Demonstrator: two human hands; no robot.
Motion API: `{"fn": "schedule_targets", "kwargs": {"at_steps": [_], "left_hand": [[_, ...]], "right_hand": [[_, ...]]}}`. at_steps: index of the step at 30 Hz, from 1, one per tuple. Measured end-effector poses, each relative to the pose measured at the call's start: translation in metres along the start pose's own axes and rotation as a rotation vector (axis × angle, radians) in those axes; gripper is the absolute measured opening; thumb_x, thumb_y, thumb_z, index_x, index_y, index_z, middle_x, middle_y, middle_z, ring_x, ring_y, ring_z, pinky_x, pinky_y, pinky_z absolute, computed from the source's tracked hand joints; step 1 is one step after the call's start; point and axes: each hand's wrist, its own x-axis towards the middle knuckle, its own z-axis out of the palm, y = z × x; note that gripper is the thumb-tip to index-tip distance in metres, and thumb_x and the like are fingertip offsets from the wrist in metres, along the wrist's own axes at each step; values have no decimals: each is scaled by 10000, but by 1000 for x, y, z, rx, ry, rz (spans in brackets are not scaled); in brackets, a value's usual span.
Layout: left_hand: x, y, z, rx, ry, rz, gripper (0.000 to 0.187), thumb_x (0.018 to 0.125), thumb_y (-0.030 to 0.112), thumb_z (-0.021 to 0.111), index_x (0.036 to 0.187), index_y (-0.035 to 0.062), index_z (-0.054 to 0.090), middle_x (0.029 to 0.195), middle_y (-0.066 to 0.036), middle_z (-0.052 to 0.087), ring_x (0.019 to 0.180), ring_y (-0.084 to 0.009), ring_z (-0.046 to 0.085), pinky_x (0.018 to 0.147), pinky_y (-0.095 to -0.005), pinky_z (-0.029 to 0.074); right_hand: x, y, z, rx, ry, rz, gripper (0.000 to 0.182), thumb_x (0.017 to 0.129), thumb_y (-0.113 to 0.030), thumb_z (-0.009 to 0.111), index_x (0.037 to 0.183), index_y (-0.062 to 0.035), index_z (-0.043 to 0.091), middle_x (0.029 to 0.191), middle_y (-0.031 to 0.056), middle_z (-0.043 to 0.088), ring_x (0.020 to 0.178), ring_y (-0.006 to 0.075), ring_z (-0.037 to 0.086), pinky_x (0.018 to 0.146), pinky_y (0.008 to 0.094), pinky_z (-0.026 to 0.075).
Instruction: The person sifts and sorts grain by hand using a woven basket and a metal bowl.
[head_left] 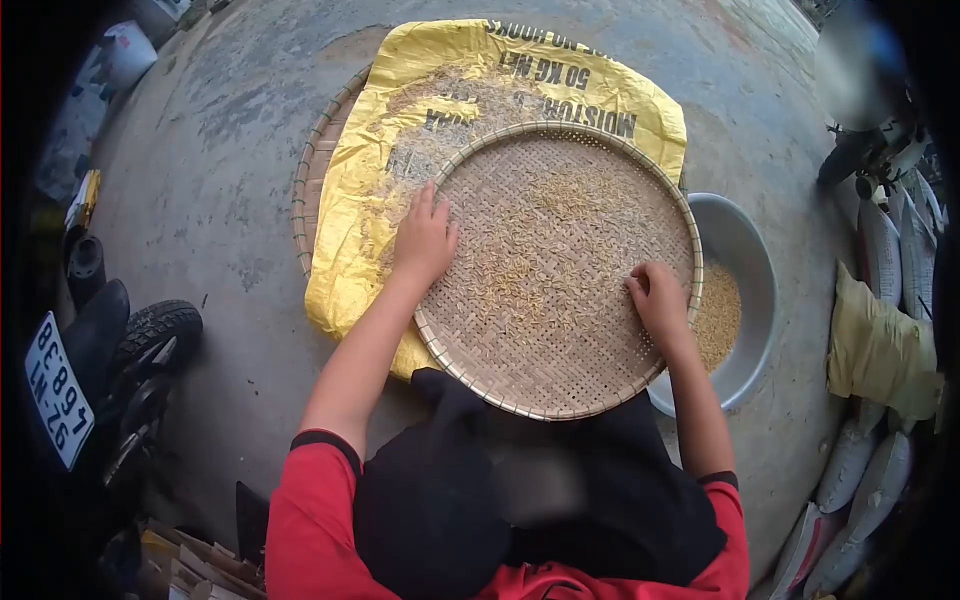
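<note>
A round woven bamboo winnowing tray (560,375) lies across my lap and over a yellow sack, with unhusked grains (520,275) scattered over its weave. At its left rim is my left hand (427,238), its fingers and thumb closed over the edge. My right hand (657,298) is inside the tray near the right rim, fingers curled and thumb pressed in. Whatever those fingertips may pinch is too small to make out. Right of the tray, partly beneath it, stands a metal basin (752,265) holding more grain (718,318).
The printed yellow sack (345,255) carries chaff and rests on a second bamboo tray (318,170). A motorbike (160,335) stands at the left on the concrete floor (235,200). Filled sacks (880,250) line the right side, with a yellowish cloth or bag (875,345) over some.
</note>
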Motion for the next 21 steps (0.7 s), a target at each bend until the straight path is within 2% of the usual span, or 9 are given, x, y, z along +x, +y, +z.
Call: {"fn": "schedule_targets", "kwargs": {"at_steps": [10, 13, 15, 17, 21], "left_hand": [[-1, -4, 5, 41, 15, 11, 427, 869, 266, 522, 1226, 33, 500, 1423, -203, 307, 1306, -348, 323, 1005, -419, 367], [-2, -5, 6, 36, 27, 14, 425, 869, 267, 523, 1223, 31, 502, 1423, -203, 307, 1305, -345, 325, 1006, -425, 362], [-1, -4, 7, 32, 35, 20, 425, 869, 267, 525, 1221, 30, 503, 1424, -203, 307, 1305, -342, 325, 1009, -427, 356], [-2, -4, 5, 36, 65, 20, 407, 851, 246, 550, 1198, 37, 526, 1410, -205, 326, 1283, -357, 352, 1000, -444, 358], [-2, -2, 2, 18, 15, -2, 411, 864, 264, 534, 1209, 39, 517, 1422, -197, 315, 1307, -337, 322, 1015, -431, 335]], "right_hand": [[-2, -1, 6, -115, 21, -35, 104, 819, -134, 610, 854, -38, 591, 871, 121, 572, 808, 318, 580, 710, 399, 463], [-13, 5, -7, 9, 96, -96, 94, 832, -105, 594, 857, -16, 575, 854, 142, 558, 806, 312, 576, 698, 402, 459], [-27, 9, -36, 65, 236, 32, 77, 836, -68, 581, 866, 0, 561, 835, 144, 543, 808, 308, 571, 697, 399, 458], [-44, 27, -57, -16, 338, 191, 68, 837, -32, 566, 895, 4, 565, 861, 136, 538, 826, 297, 568, 720, 381, 465], [-68, 61, -70, -271, 419, 162, 130, 845, -7, 541, 963, -3, 596, 937, 143, 535, 857, 265, 568, 741, 339, 473]]}}
